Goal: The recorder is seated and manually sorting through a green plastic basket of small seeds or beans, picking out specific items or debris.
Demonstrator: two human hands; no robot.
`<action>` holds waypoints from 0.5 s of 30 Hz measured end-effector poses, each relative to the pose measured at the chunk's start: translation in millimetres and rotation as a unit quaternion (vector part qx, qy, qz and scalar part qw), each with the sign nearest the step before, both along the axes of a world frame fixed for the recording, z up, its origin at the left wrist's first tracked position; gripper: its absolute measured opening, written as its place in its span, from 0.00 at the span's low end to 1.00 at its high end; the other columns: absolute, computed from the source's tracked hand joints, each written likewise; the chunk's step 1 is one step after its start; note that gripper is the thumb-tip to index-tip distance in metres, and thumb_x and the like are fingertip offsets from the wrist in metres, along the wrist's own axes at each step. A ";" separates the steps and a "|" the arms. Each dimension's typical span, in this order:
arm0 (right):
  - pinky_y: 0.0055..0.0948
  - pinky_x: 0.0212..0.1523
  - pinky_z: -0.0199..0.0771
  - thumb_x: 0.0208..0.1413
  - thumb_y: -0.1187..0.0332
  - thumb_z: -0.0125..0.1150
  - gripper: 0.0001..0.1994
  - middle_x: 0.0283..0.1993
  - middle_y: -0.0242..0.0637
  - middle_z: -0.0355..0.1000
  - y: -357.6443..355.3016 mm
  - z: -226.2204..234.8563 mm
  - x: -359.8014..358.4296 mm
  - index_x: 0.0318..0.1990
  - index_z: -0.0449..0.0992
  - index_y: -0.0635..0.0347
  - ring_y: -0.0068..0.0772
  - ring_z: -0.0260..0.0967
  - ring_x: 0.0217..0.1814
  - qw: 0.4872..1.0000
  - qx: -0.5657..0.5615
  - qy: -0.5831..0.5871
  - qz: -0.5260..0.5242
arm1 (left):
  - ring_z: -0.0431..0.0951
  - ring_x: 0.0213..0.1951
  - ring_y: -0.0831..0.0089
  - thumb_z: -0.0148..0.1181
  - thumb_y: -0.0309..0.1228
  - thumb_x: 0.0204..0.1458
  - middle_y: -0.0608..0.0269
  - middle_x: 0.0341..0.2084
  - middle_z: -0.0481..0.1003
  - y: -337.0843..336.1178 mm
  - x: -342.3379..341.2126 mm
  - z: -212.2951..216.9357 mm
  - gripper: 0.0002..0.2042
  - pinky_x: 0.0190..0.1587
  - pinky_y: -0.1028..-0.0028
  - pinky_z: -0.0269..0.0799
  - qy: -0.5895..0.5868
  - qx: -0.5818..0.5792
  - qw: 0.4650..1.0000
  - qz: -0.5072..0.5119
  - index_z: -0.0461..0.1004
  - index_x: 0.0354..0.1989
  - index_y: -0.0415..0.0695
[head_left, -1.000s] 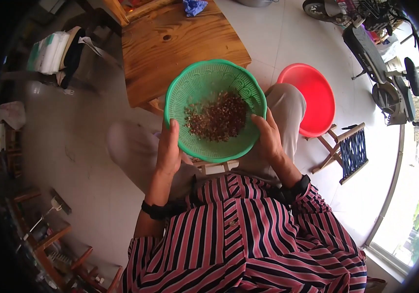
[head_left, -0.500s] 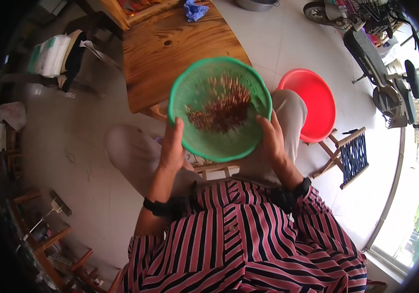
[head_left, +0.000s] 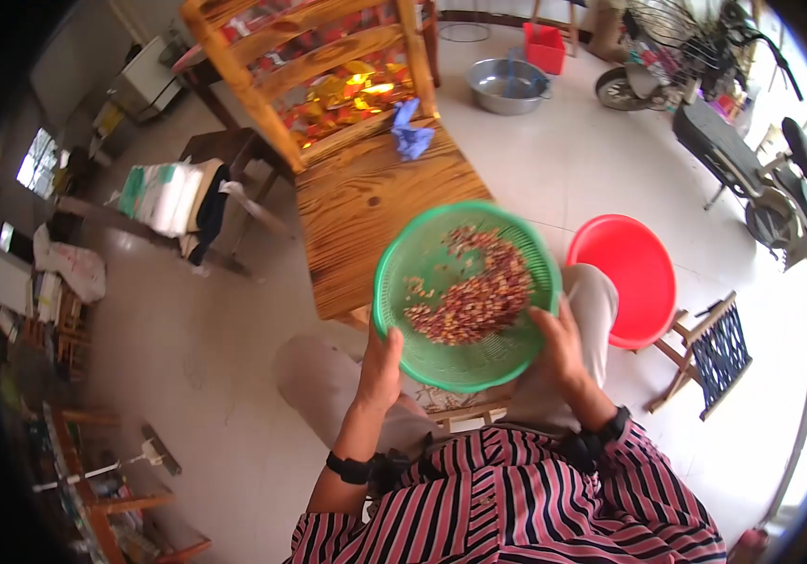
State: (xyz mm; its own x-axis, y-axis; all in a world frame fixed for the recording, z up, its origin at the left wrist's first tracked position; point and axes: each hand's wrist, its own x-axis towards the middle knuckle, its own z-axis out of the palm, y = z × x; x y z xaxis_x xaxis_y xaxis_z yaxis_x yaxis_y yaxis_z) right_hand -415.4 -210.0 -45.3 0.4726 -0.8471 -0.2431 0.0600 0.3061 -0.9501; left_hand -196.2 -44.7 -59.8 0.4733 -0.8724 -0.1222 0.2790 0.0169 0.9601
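Between my two hands is a round green plastic basket [head_left: 422,362] with perforated sides, held over my lap. Reddish-brown and yellowish kernels [head_left: 483,305] lie in it, bunched toward its right side; they look like beans or corn, I cannot tell which. My left hand [head_left: 382,369] grips the rim at lower left, thumb on the inside edge. On the lower right rim my right hand [head_left: 559,343] is closed, its thumb over the edge. The fingers beneath the basket are hidden.
A wooden chair [head_left: 338,249] with crumpled blue cloth [head_left: 412,132] on its seat stands just ahead. Right of my knee is a red basin [head_left: 662,273], beside a folding stool [head_left: 719,357]. Farther off are a metal basin [head_left: 488,101] and an electric scooter [head_left: 723,155].
The kernels, blurred and scattered in motion before, now lie gathered in the basket. The view has tilted up, showing the chair's back and the metal basin more fully. Both hands keep their hold.
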 end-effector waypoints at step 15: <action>0.26 0.55 0.62 0.59 0.68 0.49 0.24 0.52 0.34 0.65 5.3 44.5 0.8 0.63 0.59 0.63 0.25 0.61 0.52 0.999 -0.035 -0.032 0.002 | 0.64 0.59 0.63 0.46 0.48 0.62 0.54 0.62 0.58 11.5 17.4 -22.7 0.33 0.60 0.63 0.61 -0.103 -0.042 0.994 -0.001 0.47 0.68 0.39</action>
State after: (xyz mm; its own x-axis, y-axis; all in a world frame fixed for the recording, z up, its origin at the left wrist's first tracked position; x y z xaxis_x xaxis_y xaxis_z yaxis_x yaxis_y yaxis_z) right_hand -414.6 -204.7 -0.8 0.4895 -0.8584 -0.1533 0.1200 0.2404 -0.9632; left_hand -178.8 -33.1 -82.5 0.4792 -0.8763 0.0505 0.0763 0.0988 0.9922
